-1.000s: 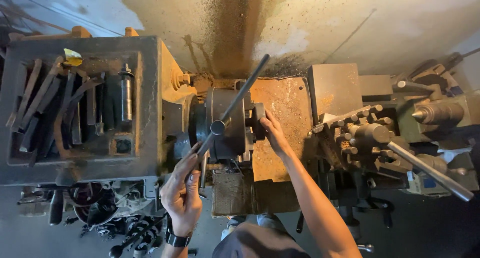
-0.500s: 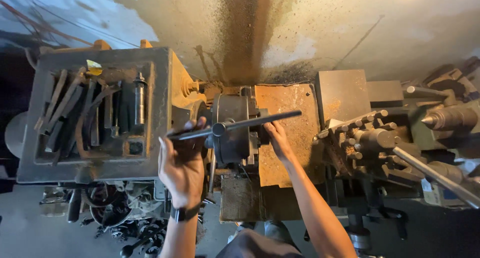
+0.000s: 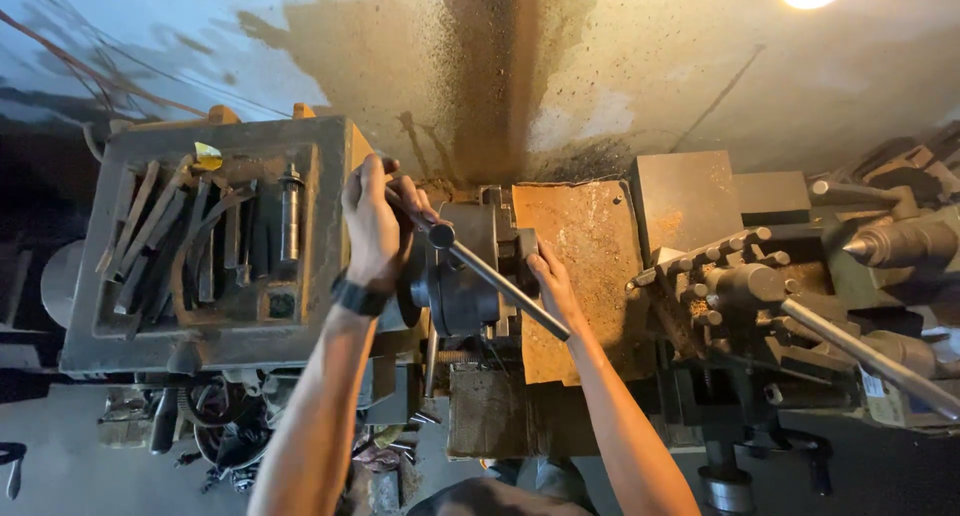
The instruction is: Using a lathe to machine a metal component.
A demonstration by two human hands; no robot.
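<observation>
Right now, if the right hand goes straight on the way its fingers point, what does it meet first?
The right hand points up and left, fingers already against the lathe chuck. So it would probably meet the chuck body first, beside the chuck key bar. Depth is unclear from above.

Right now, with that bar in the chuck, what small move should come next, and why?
Probably another short pull on the bar with the left hand. It grips the bar's upper end, the bar's head sits in the chuck, and the right hand rests at the chuck's far side, steadying it. Whether the chuck is tight cannot be told.
</observation>
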